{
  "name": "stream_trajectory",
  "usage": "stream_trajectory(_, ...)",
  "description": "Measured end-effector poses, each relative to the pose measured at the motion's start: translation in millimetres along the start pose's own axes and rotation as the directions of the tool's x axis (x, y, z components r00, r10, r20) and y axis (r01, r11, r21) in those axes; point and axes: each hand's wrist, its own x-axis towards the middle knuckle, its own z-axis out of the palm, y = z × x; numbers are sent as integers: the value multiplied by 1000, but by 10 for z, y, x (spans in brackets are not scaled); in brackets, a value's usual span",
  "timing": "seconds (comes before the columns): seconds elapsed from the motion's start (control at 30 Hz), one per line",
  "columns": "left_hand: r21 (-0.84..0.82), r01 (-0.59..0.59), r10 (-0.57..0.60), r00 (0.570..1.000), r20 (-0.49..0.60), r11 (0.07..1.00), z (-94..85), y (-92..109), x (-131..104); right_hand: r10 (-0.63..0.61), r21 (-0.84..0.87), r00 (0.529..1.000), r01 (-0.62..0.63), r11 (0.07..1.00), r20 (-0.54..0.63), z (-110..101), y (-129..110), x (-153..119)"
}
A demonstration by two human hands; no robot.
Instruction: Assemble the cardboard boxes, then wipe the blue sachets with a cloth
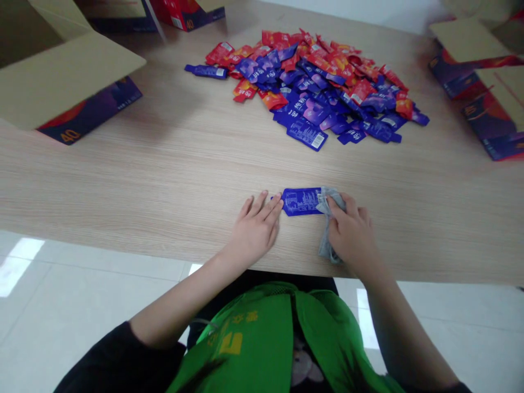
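Note:
A blue sachet (302, 201) with white print lies flat on the table near its front edge, its narrow end to the left. My left hand (257, 226) rests with fingers stretched out, the fingertips on that narrow end. Bunched in my right hand (352, 232) is a grey cloth (327, 240), pressed on the sachet's right end, which it covers. Part of the cloth hangs down toward me on the tabletop.
A heap of red and blue sachets (315, 87) spreads over the table's far middle. Open cardboard boxes stand at the left (90, 109) and right (497, 117), with another box (188, 13) at the back. The wooden table (123, 191) ends just before my body.

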Motion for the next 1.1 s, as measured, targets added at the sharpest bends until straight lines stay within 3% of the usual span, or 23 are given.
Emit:
stream_trajectory(0.1,13,-6,6,1000,0,1000,17,-4,-6,6,106,999,-1,994,-47,-55,-12,69)
stream_trajectory(0.23,23,-2,2,1000,-11,1000,25,1,-10,-35,223,978,82,971,-207,-69,-283,168)
stream_trajectory(0.37,19,0,0,1000,-1,1000,8,8,-1,-214,144,972,227,963,-99,20,-616,200)
stream_trajectory(0.47,13,2,-2,1000,5,1000,-11,12,4,-217,62,976,219,974,-29,82,-687,182)
stream_trajectory(0.67,-7,10,-10,1000,-20,1000,-12,9,-5,-132,34,989,134,990,-72,99,-481,128)
stream_trajectory(0.93,-13,15,-15,1000,-14,1000,2,5,-9,-32,27,994,35,999,-107,147,-28,93)
stream_trajectory(1.1,-2,13,-13,1000,-10,1000,9,9,-4,10,198,994,11,980,-105,63,153,133)
